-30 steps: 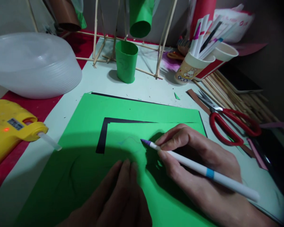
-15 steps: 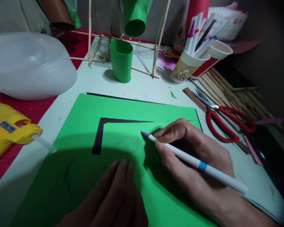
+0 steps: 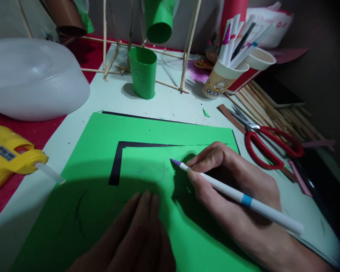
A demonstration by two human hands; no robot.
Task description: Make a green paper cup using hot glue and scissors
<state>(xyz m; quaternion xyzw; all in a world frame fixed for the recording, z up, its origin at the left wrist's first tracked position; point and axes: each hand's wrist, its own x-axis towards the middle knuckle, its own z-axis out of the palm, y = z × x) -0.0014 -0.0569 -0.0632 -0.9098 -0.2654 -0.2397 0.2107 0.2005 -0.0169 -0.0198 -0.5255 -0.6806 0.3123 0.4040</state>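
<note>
Right hand (image 3: 251,179) pinches pen (image 3: 232,192), seemingly drawing on paper (image 3: 144,156); left hand (image 3: 138,240) rests there, grip unclear; further strokes would need steadiness.

Here the person is showing two bare hands. The right hand (image 3: 235,189) is catching the brighter light, its slim fingers tapering towards the tips, fine creases marking the knuckles. Behind it the bare wrist (image 3: 283,241) is leading into the forearm (image 3: 306,260), which is running out of view at lower right. Across from it, the left hand (image 3: 138,234) is showing long, narrowing fingers, shadow softening their outlines and hiding finer detail.
</note>
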